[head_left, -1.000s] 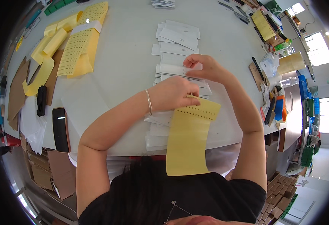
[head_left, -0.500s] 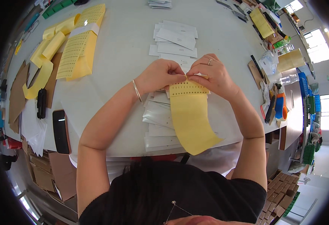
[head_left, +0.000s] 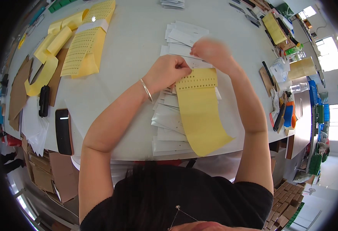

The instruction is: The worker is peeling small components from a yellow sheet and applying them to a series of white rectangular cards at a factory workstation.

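A yellow sticker sheet [head_left: 200,115] with rows of small black marks along its top hangs down toward the table's near edge. My left hand [head_left: 169,70] pinches its upper left corner between thumb and fingers. Beneath and beyond it, white cards or envelopes [head_left: 186,34] lie overlapped in a long column, some running under the sheet and showing at its left. My right hand [head_left: 212,53] is off the sheet, over the right side of the column. Motion smears its fingers, so whether they hold anything is unclear.
At the left lie larger yellow marked sheets [head_left: 83,46], a curled yellow strip [head_left: 45,77], brown cardboard [head_left: 20,90], a black phone [head_left: 63,131] and a black tool [head_left: 43,101]. Orange-handled scissors [head_left: 290,115] and a clear bottle [head_left: 299,87] stand at the right. More white cards [head_left: 173,3] sit at the far edge.
My right hand has let go of the sheet's top edge and moved up and away. My left hand still grips the corner. The view has shifted slightly.
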A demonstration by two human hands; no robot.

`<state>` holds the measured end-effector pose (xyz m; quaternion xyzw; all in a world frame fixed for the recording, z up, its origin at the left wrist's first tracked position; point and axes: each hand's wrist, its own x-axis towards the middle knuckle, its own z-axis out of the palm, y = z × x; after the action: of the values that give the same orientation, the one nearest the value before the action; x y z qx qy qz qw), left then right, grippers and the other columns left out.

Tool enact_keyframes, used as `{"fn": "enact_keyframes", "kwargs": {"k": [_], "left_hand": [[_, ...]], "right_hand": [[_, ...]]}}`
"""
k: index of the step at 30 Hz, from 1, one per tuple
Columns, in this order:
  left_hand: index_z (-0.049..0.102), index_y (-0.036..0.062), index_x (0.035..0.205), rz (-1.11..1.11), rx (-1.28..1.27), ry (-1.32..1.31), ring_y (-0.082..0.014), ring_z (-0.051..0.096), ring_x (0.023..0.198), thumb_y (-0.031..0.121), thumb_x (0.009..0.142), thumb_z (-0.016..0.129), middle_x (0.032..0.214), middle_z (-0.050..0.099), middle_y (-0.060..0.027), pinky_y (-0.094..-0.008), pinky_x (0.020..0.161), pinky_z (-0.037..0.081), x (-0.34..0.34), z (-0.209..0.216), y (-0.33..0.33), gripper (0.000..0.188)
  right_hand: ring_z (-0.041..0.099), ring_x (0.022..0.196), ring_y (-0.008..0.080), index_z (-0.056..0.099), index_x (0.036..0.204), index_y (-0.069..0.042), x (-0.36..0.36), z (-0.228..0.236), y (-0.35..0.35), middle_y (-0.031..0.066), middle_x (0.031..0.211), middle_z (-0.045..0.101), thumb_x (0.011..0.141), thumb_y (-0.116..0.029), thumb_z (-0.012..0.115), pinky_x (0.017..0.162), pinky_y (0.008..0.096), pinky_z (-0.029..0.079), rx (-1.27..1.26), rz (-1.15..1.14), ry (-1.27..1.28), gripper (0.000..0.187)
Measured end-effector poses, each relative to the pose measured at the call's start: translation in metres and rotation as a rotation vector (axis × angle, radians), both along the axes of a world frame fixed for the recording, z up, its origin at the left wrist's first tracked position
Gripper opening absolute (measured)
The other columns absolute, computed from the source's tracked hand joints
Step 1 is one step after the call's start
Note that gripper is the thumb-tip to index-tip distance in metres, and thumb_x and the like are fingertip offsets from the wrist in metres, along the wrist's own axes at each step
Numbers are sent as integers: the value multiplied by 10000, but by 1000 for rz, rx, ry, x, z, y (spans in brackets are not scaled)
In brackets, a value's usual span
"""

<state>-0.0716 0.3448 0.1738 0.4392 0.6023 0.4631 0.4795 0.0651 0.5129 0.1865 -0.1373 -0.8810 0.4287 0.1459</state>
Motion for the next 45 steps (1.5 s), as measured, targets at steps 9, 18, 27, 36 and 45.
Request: {"fn": "enact_keyframes", "kwargs": {"k": [9, 18, 27, 36, 45], "left_hand": [[633, -35, 840, 44, -33, 11, -101, 520, 451, 180, 826, 618, 645, 603, -63, -258, 439, 432, -3, -7, 5, 216], [642, -39, 819, 31, -12, 57, -125, 536, 452, 184, 825, 619, 652, 627, -81, -272, 443, 432, 4, 0, 0, 224], [665, -17, 851, -214, 75, 206, -229, 607, 654, 213, 826, 637, 725, 653, -140, -329, 622, 469, 17, 15, -11, 233], [668, -38, 861, -303, 82, 235, -264, 641, 695, 194, 789, 599, 743, 660, -174, -351, 658, 493, 28, 11, -16, 253], [624, -55, 812, -109, 121, 236, -94, 532, 470, 160, 834, 603, 607, 598, -57, -255, 464, 421, 20, -7, -6, 217]], "right_hand": [[594, 849, 185, 692, 804, -93, 20, 10, -33, 6, 892, 635, 744, -103, 732, 903, 336, 410, 779, 150, 165, 72], [592, 885, 209, 684, 837, -52, -26, -26, 42, 49, 954, 637, 808, -134, 662, 815, 332, 462, 306, -286, 60, 89], [597, 974, 226, 621, 1082, -108, -45, -44, 56, 75, 1019, 643, 786, -253, 674, 857, 369, 451, 444, -327, -236, 334], [572, 981, 190, 539, 1144, -91, -21, -25, 31, 77, 1014, 623, 760, -214, 713, 881, 320, 452, 392, -204, -297, 439], [579, 902, 144, 672, 992, -56, 37, 9, -14, 27, 928, 642, 772, -75, 691, 793, 280, 473, -48, -7, -239, 222]]}}
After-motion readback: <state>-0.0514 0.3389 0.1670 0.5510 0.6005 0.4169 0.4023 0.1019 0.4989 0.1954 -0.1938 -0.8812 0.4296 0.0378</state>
